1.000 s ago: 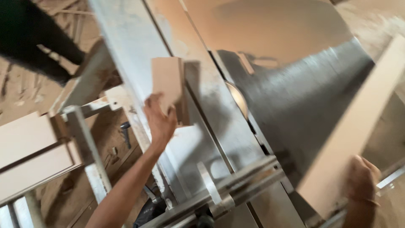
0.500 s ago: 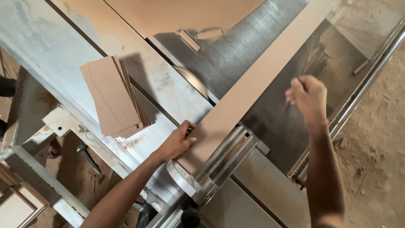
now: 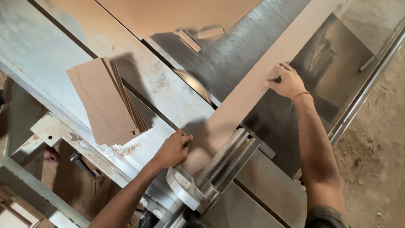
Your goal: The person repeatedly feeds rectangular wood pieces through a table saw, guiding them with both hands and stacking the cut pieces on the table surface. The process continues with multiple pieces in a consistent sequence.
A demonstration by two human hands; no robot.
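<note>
A long pale board strip [image 3: 257, 84] lies diagonally across the metal saw table [image 3: 236, 50], running from the near fence up to the top right. My left hand [image 3: 173, 148] rests on the strip's near end, fingers curled against its edge. My right hand [image 3: 287, 80] presses flat on the strip's middle, at its right edge. The round saw blade [image 3: 195, 83] pokes up from the table slot just left of the strip. A stack of cut brown rectangular pieces [image 3: 107, 101] sits on the table's left wing, apart from both hands.
A metal fence and rail assembly [image 3: 219, 169] crosses the table by my left hand. Two small wood offcuts [image 3: 198, 36] lie at the back near a large brown sheet [image 3: 177, 12]. A guide rail [image 3: 367, 84] borders the right side; sawdust covers the floor [image 3: 379, 160].
My right hand has come down from the air onto the strip's middle. My left hand stays at the strip's near end. The camera view has shifted slightly.
</note>
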